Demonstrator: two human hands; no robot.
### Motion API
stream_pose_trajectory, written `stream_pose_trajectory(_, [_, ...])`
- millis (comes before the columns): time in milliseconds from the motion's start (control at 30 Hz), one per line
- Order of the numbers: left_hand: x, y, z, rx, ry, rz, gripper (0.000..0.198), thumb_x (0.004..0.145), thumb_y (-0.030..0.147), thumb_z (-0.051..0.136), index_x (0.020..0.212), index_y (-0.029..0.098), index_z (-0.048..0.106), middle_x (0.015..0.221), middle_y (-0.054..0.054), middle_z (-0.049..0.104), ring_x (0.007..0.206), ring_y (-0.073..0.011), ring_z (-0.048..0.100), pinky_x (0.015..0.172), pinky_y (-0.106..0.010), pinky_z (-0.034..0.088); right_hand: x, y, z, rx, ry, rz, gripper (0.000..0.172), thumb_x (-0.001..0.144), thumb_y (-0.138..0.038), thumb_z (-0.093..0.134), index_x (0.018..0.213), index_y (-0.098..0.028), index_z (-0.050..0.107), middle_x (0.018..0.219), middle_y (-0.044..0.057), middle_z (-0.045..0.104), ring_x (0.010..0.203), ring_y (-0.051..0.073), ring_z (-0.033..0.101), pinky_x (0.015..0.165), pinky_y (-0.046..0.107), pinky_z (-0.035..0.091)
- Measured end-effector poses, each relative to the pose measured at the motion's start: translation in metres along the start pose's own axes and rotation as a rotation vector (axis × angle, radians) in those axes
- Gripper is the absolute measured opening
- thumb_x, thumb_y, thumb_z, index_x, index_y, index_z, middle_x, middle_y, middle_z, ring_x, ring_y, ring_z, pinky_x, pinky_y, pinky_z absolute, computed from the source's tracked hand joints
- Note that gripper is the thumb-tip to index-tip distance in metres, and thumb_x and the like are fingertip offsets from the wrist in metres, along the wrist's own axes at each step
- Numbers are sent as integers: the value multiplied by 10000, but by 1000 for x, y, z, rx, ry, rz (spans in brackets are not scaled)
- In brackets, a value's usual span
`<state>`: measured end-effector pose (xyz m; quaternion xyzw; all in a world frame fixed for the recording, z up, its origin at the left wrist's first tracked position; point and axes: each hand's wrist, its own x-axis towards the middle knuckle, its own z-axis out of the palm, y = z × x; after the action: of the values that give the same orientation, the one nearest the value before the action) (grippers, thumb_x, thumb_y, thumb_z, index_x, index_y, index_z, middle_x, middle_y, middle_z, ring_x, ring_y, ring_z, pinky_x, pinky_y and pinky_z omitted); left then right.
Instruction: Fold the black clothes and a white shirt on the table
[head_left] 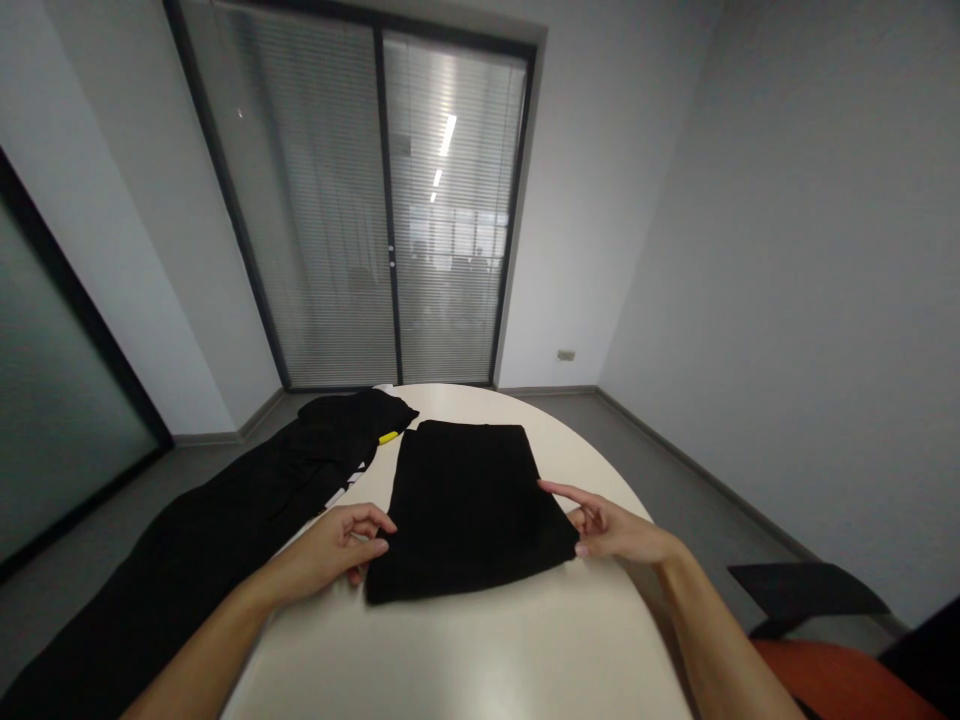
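Folded black cloth (469, 505) — long axis near-far | left hand (341, 545) loosely curled at left edge | right hand (611, 528) open-fingered, touching right edge — neither gripping.

two hands are counted: a left hand (346, 543) and a right hand (611, 528), one at each side of a single folded black cloth (466, 505). one round white table (480, 650) is seen under it. a second black cloth (225, 530), unfolded, is counted to the left, so two black cloths in all. on it one small yellow thing (388, 437) is seen; what it is cannot be told. one window (360, 200) with two blind-covered panes is counted at the back. one orange seat (840, 680) and one dark flat piece (802, 590) are seen at the lower right. one wall socket (565, 355) is counted.
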<state>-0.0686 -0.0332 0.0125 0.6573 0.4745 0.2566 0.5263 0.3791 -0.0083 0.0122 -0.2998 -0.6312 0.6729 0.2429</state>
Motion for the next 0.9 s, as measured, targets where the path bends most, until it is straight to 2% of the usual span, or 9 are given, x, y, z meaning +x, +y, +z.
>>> stream_pose_trajectory(67, [-3, 3, -1, 3, -49, -28, 496, 751, 588, 710, 1010, 181, 593, 670, 58, 565, 500, -102, 555, 511, -226, 428, -2, 1, -1, 30, -29, 25, 1057, 724, -231, 850, 1573, -248, 221, 838, -9, 662, 711, 101, 633, 671, 210, 484])
stream_pose_trajectory(200, [-8, 7, 0, -10, -217, -107, 462, 737, 536, 731, 1005, 187, 589, 640, 63, 557, 553, -119, 551, 528, -237, 470, -2, 5, -1, 51, -102, 133, 1096, 678, -267, 883, 1567, -260, 241, 895, 5, 670, 750, 124, 676, 689, 237, 546])
stream_pose_trajectory(300, [-10, 6, 2, -10, -304, -176, 397, 688, 447, 768, 940, 186, 606, 643, 58, 576, 564, -111, 528, 545, -238, 485, -1, 7, -3, -39, -122, 285, 1100, 665, -310, 890, 1563, -265, 257, 762, -28, 676, 634, 133, 695, 592, 219, 564])
stream_pose_trajectory(433, [-11, 3, 3, -12, -335, -199, 355, 641, 349, 779, 911, 184, 618, 665, 46, 630, 562, -103, 542, 546, -220, 463, 3, 4, -4, -177, -173, 403, 1039, 762, -391, 819, 1578, -211, 202, 642, -5, 708, 536, 158, 704, 464, 167, 517])
stream_pose_trajectory(600, [-14, 6, 2, 47, -351, -224, 360, 682, 365, 758, 953, 188, 600, 701, 13, 700, 587, -128, 619, 471, -186, 388, 5, -4, 3, -183, -219, 450, 1068, 772, -427, 809, 1584, -190, 156, 627, -2, 727, 492, 151, 695, 400, 134, 456])
stream_pose_trajectory(733, [-15, 3, 2, 63, -387, -247, 381, 677, 392, 784, 956, 187, 624, 698, 4, 721, 579, -144, 657, 427, -175, 373, 4, -9, 7, -183, -261, 450, 948, 828, -515, 730, 1559, -150, 250, 552, -16, 695, 435, 138, 665, 379, 130, 427])
stream_pose_trajectory(900, [-20, 0, 2, -31, -653, -310, 419, 642, 434, 847, 957, 213, 683, 752, -10, 741, 607, -185, 713, 396, -186, 404, 1, -13, 9, -167, -300, 467, 732, 868, -533, 676, 1438, -131, 453, 512, -19, 670, 416, 135, 654, 357, 123, 400])
